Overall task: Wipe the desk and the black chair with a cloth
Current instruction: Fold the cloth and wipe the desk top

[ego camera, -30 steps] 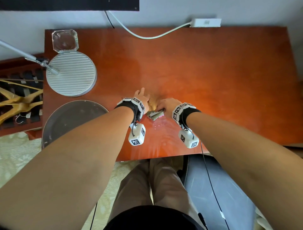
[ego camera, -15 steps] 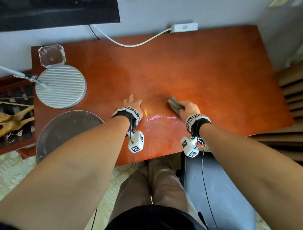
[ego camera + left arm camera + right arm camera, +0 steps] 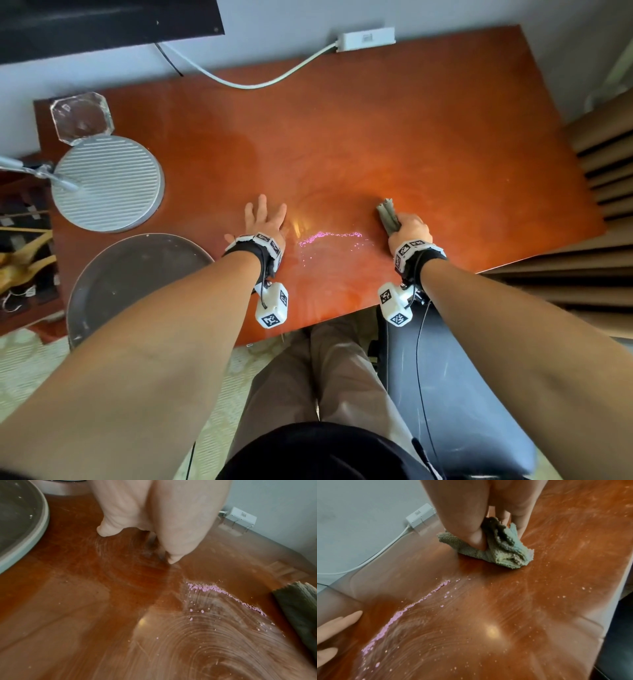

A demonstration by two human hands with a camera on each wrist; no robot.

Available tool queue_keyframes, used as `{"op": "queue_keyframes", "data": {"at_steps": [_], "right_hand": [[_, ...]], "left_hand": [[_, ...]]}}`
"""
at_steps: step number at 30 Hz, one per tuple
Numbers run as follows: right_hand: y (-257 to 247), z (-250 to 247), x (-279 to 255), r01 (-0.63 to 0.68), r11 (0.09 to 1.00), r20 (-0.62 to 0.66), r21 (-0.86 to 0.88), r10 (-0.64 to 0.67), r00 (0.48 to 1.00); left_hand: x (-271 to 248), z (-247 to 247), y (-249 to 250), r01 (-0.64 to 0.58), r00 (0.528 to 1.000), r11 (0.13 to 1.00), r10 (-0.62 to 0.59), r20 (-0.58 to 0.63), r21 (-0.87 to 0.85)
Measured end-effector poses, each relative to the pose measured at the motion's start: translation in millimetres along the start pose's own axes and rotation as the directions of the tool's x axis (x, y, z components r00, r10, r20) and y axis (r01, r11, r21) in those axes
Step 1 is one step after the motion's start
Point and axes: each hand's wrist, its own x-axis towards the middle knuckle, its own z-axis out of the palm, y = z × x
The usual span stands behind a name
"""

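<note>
A glossy reddish-brown desk (image 3: pixel 428 130) fills the head view. My right hand (image 3: pixel 409 228) grips a bunched grey-green cloth (image 3: pixel 387 216) (image 3: pixel 503 549) and presses it on the desk right of centre. My left hand (image 3: pixel 265 219) lies flat on the desk with straight fingers and holds nothing. Between the hands runs a curved line of pink crumbs (image 3: pixel 329 236) (image 3: pixel 223 596) (image 3: pixel 406 609) among wipe streaks. The black chair seat (image 3: pixel 455 394) stands under the desk's near edge at the lower right, beside my legs.
On the desk's left stand a ribbed silver round lamp base (image 3: pixel 108 181), a clear glass dish (image 3: pixel 82 116) and a dark round tray (image 3: pixel 133 277) overhanging the edge. A white adapter (image 3: pixel 364 39) with its cable sits at the back wall. A slatted wooden thing (image 3: pixel 603 178) borders the right.
My right hand has swept the cloth to the right, away from the left hand, leaving the line of pink crumbs. The left hand stays flat at the same spot.
</note>
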Motion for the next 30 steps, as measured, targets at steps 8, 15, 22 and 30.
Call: {"op": "queue_keyframes", "data": {"at_steps": [8, 15, 22, 30], "right_hand": [[-30.8, 8.9, -10.6, 0.043, 0.998, 0.075, 0.039, -0.045, 0.996], [-63.0, 24.5, -29.4, 0.192, 0.981, 0.165, 0.032, -0.195, 0.967], [-69.7, 27.9, -34.3, 0.303, 0.953, 0.265, 0.023, -0.298, 0.917], [-64.7, 10.6, -13.5, 0.223, 0.966, 0.021, 0.13, -0.227, 0.974]], "left_hand": [[0.8, -7.8, 1.7, 0.013, 0.997, 1.0, -0.014, 0.08, 0.016], [-2.3, -11.6, 3.6, 0.011, 0.995, 1.0, -0.009, 0.101, -0.019], [-13.5, -13.6, -1.0, -0.029, 0.996, 1.0, 0.03, 0.081, -0.012], [-29.0, -10.4, -11.0, -0.091, 0.991, 0.995, 0.088, 0.097, 0.028]]}}
